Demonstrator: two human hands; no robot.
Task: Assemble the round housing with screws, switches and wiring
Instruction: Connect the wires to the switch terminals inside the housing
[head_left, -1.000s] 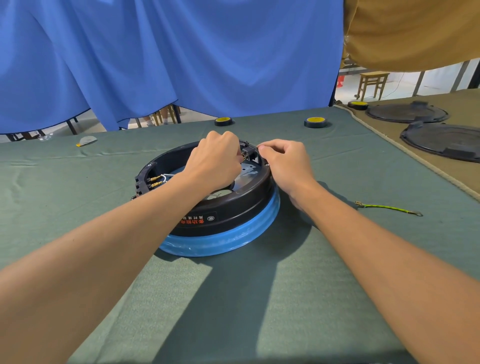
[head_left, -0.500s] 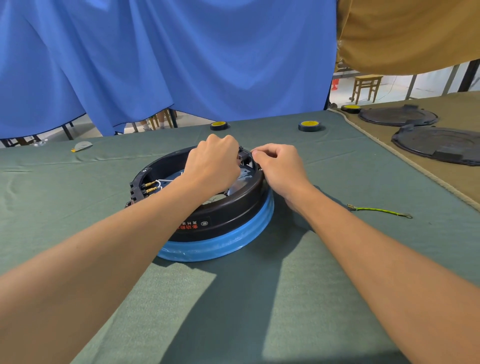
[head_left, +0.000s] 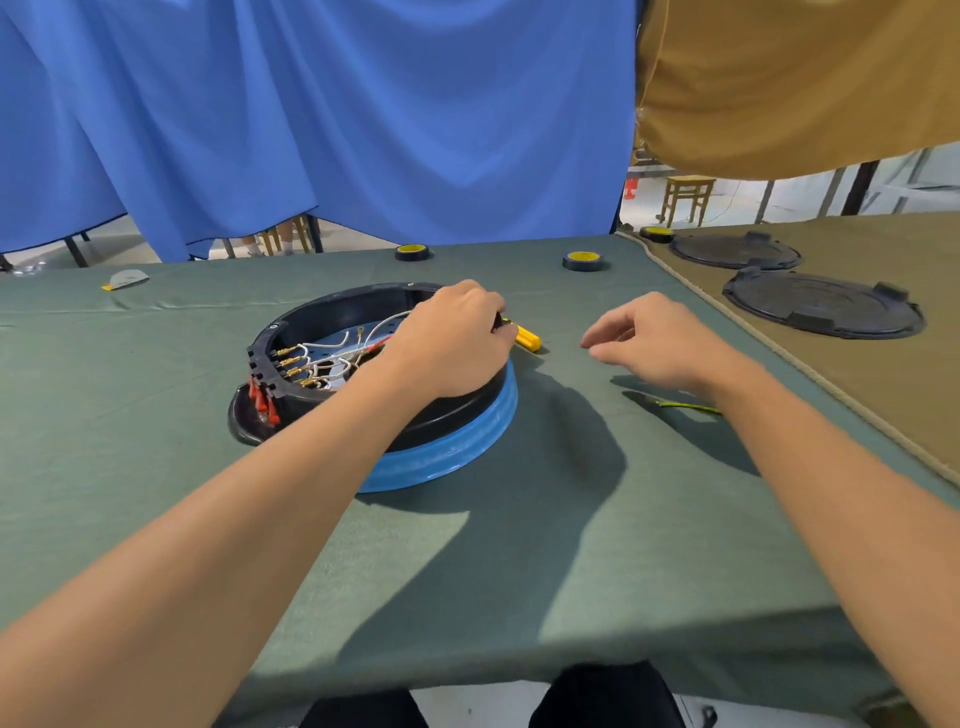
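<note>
Glossy black round housing (head_left: 457, 415), left hand (head_left: 447, 345) fingers (head_left: 488, 312) curled over its rim, right hand (head_left: 660, 348) fingers (head_left: 618, 325) slack, holding nothing

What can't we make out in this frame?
All head view.
1. Round housing: its right rim and the parts there, covered by the left hand.
2. Yellow-handled tool: tip and grip, hidden by that hand.
3. Green-yellow wire: one end, behind the right forearm.
4. Gold terminals: too small to judge seating.
</note>
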